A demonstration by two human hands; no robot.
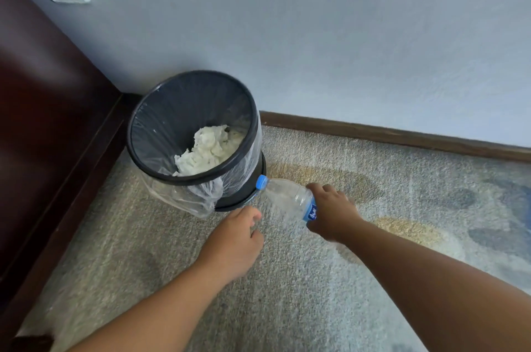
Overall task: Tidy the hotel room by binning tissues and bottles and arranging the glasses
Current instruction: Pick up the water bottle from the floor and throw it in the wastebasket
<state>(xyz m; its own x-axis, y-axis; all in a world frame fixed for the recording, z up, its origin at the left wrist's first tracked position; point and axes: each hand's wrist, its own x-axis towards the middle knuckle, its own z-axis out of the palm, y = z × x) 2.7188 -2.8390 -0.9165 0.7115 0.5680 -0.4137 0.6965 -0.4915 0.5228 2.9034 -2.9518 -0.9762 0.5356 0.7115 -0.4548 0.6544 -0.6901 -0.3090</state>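
Since the bin (161,124) stands in the corner where the dark wooden furniture (43,110) meets the wall, we should lift the bottle (287,196) above the rim and let it go cap-first over the open mouth, because it is now low, beside the bin's base. Crumpled tissues (209,150) already lie inside, leaving room. Our right hand (333,213) is wrapped around the bottle's labelled lower half; our left hand (235,236) hovers empty, fingers loosely curled. The liner's loose plastic flap (198,196) over the rim could snag the blue cap (261,182).
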